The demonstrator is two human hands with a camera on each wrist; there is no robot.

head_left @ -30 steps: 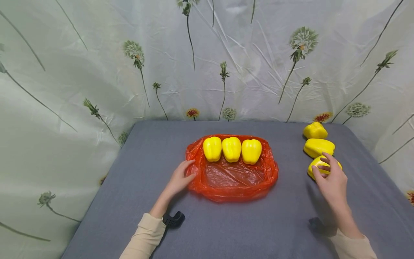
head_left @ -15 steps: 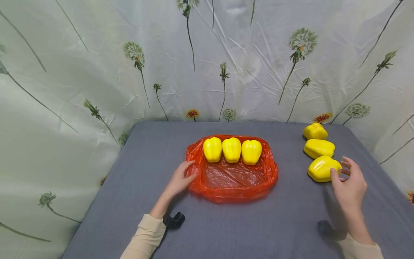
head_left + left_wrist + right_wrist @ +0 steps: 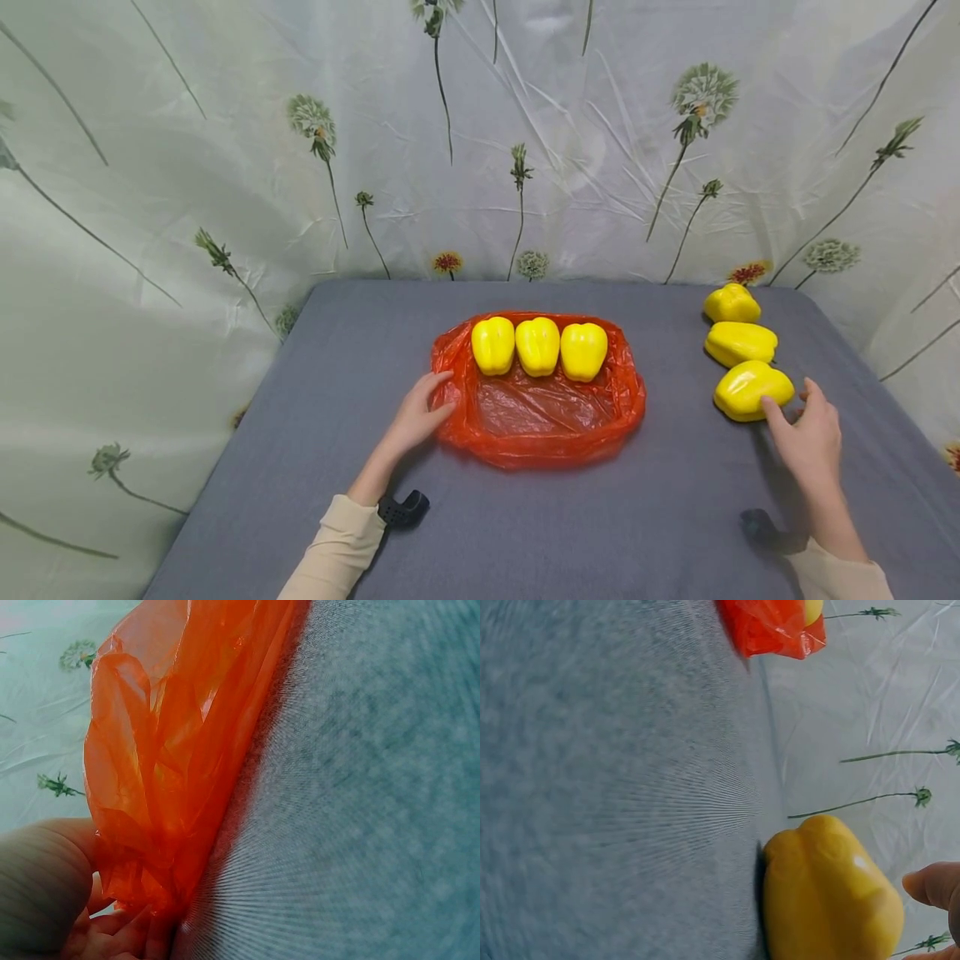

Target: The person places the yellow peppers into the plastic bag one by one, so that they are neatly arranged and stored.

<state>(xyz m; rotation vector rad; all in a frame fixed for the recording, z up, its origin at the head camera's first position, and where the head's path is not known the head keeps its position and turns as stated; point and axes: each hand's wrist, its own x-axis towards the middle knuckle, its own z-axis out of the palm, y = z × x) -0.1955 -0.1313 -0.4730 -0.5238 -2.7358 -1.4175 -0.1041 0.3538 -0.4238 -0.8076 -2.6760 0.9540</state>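
Observation:
A red plastic bag (image 3: pixel 540 450), spread wide with a rolled rim, lies mid-table. Along its far side stand three yellow bell peppers (image 3: pixel 537 346) in a row. My left hand (image 3: pixel 416 412) rests at the bag's left rim, index finger and thumb spread apart; in the left wrist view, thumb (image 3: pixel 45 877) and fingers (image 3: pixel 120 934) meet the orange-looking plastic. My right hand (image 3: pixel 813 442) is beside the nearest bell pepper (image 3: pixel 752 392) of the column at right, fingers loosely bent. In the right wrist view, a gap shows between thumb (image 3: pixel 934 885) and pepper (image 3: pixel 829 900).
Behind the nearest pepper lie another bell pepper (image 3: pixel 741 343) and a third (image 3: pixel 732 302) near the back edge. Grey cloth covers the table (image 3: pixel 585 533). A pale curtain (image 3: pixel 600 150) with printed dandelions hangs behind it. A dark wrist device (image 3: pixel 405 509) is at the left wrist.
The right hand has moved right, off its place over the nearest pepper, which now shows fully, then slightly down to its right side. The left hand, bag and peppers stay put.

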